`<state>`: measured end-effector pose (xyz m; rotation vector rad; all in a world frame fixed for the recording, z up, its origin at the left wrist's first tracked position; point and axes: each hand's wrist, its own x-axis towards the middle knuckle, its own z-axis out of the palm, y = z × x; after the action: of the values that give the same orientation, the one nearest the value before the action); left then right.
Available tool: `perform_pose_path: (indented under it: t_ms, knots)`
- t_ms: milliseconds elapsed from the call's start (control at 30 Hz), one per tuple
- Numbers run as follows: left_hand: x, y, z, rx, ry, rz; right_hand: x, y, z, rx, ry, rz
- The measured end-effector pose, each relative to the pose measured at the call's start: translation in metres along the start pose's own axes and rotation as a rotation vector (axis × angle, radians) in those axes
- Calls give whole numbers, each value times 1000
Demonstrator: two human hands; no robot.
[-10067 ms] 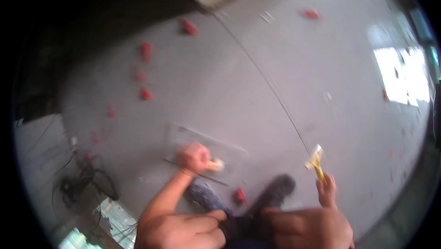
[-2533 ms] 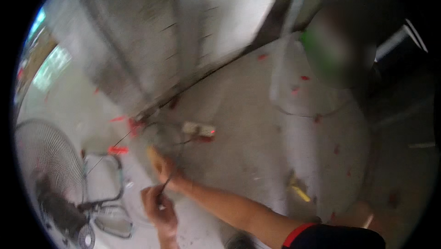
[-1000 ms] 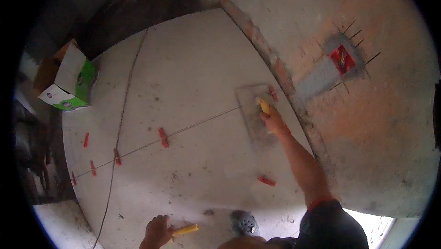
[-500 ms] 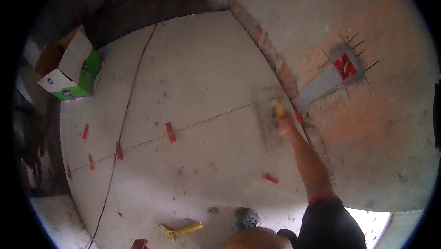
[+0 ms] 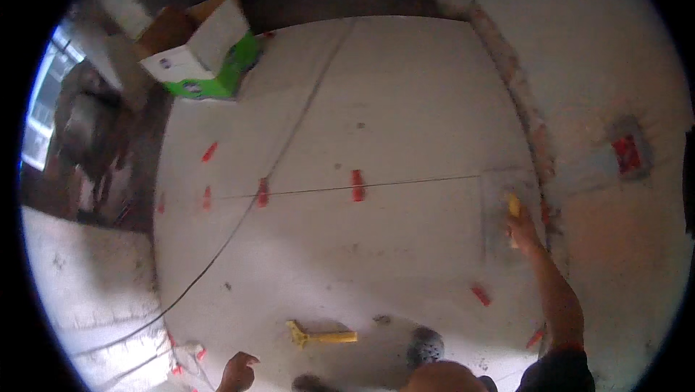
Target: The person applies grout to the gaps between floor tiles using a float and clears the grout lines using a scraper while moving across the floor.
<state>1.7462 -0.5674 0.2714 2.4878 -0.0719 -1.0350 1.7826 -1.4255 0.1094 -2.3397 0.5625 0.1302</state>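
My right hand (image 5: pixel 520 229) is closed round the yellow handle of a flat rectangular trowel (image 5: pixel 496 215). The trowel's grey plate is blurred and lies on the pale floor slab, over the right end of a dark joint near the wall. At the lower edge my left hand (image 5: pixel 239 372) shows in part, fingers loosely bent and apart, with nothing visible in them. To its right lies a yellow tool (image 5: pixel 322 335) with a straight handle and a wider head. Red wedges, one of them a wedge (image 5: pixel 357 185) near the middle, stand along the joint.
A green and white open carton (image 5: pixel 206 66) stands at the far left. A dark cable (image 5: pixel 224 247) crosses the slabs. A loose red wedge (image 5: pixel 481 294) lies near my right forearm. The right wall has a red socket box (image 5: pixel 627 154). A white block-like surface (image 5: pixel 90 276) is at left.
The whole view has swung left, so the carton, wedges and wall sit further right in it. My right hand stays with the trowel near the wall. More of my left hand shows.
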Motion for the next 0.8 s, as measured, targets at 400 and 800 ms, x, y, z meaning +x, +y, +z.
perform_pose_path:
  t_ms: [400, 800]
  knots:
    - [-18, -16, -32, 127, 246, -276, -21, -303, 248, 617, 155, 109]
    - [80, -108, 40, 48, 723, -181, -15, -329, 242, 206, -112, 48]
